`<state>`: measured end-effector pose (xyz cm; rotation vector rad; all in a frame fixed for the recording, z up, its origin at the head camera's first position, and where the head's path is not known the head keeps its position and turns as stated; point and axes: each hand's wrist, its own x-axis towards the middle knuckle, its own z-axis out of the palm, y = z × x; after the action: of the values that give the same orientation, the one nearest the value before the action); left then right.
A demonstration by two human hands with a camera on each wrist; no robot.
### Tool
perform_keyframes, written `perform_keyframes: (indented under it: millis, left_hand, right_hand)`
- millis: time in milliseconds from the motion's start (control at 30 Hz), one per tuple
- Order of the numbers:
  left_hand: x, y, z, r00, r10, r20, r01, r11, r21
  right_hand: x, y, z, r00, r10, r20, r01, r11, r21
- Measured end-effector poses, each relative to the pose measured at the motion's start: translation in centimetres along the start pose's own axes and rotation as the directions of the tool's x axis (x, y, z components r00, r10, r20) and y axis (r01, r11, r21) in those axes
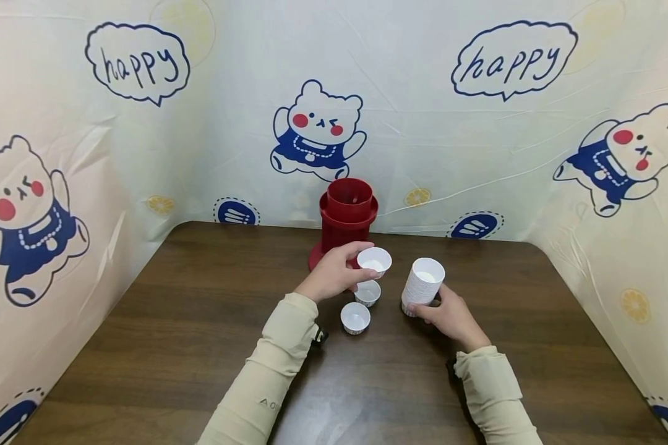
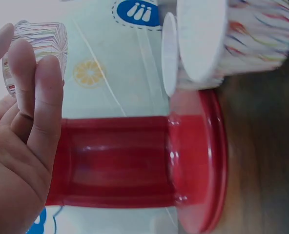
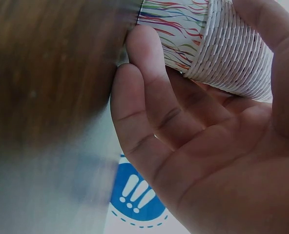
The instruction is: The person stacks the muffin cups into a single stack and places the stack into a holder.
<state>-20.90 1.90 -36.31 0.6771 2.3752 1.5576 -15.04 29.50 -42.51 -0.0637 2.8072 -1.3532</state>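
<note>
My left hand point(image 1: 336, 271) pinches one white paper baking cup point(image 1: 375, 262) by its side, above the table in front of a red plastic holder point(image 1: 345, 216). In the left wrist view that cup point(image 2: 49, 41) shows thin coloured stripes. My right hand point(image 1: 448, 314) grips the lower part of a tall nested stack of paper cups point(image 1: 423, 284). The right wrist view shows the stack's layered rims point(image 3: 230, 53) and the striped lowest cup point(image 3: 176, 31) against the fingers. Two single cups, a farther one point(image 1: 368, 293) and a nearer one point(image 1: 355, 318), stand upright on the table between the hands.
The brown wooden table point(image 1: 172, 358) carries all of this. Behind the red holder and along both sides hangs a printed cloth point(image 1: 412, 142) with cartoon bears. The holder stands near the table's back edge, its round base point(image 2: 203, 165) visible in the left wrist view.
</note>
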Motion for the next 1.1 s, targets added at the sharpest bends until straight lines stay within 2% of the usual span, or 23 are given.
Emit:
perform_keyframes:
  millis: [167,400,700,1100]
  left_hand:
    - [0.6,1.2,0.7,0.999,0.027,0.017,-0.027,1.0,0.003]
    - [1.7,2.3,1.8,1.0,0.023,0.021,-0.023,1.0,-0.008]
    - [2.5,2.6,3.0,0.999,0.006,0.031,-0.007,1.0,0.003]
    - [3.0,2.8,3.0,1.0,0.015,0.018,-0.014,0.999,-0.034]
  right_hand:
    - [0.0,0.1,0.0,1.0,0.0,0.001,0.0,1.0,0.019]
    - [0.0,0.2,-0.1,1.0,-0.009,0.007,0.009,1.0,0.013]
    - [0.0,0.0,-0.2,1.0,0.0,0.016,0.0,1.0,-0.001]
    - [0.0,0.0,-0.2,1.0,0.007,0.006,-0.007,1.0,-0.003]
